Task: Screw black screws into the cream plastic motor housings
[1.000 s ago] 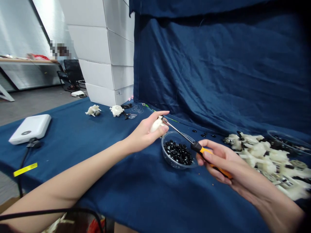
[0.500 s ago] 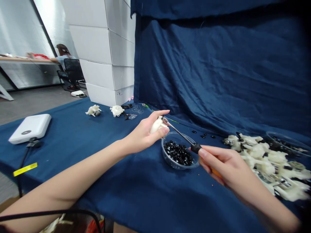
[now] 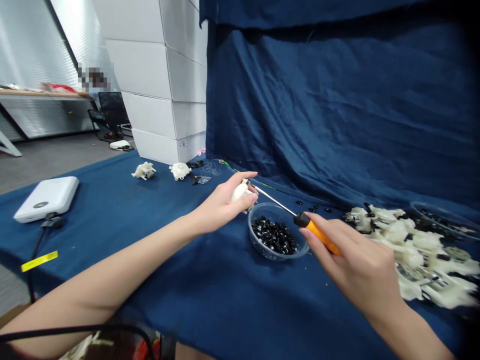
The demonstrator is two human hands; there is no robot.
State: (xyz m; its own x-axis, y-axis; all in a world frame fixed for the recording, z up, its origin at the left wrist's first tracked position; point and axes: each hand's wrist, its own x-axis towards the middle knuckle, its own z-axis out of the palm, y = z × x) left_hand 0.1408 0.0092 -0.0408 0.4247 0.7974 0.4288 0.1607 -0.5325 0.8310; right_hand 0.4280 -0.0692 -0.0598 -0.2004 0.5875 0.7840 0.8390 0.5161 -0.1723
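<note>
My left hand (image 3: 221, 206) is closed around a small cream-white plastic part (image 3: 240, 191), which is partly hidden by the fingers. In my right hand (image 3: 360, 255) is a screwdriver (image 3: 320, 235) with an orange and black handle. Its long metal shaft reaches up and left, and the tip meets the plastic part near a small dark spot at its top. Beneath the shaft stands a clear plastic bowl (image 3: 258, 249) holding many small black pieces (image 3: 275, 235).
A heap of cream-white plastic parts (image 3: 412, 245) lies at the right, beside another clear container (image 3: 446, 220). Two white parts (image 3: 180, 171) rest near stacked white boxes (image 3: 153, 115). A white device (image 3: 48, 197) with a cable is at left. A person (image 3: 99, 97) sits in the background.
My right hand has turned around the screwdriver handle, so more of the orange now shows. The tip stays at the plastic part. My left hand has shifted slightly left.
</note>
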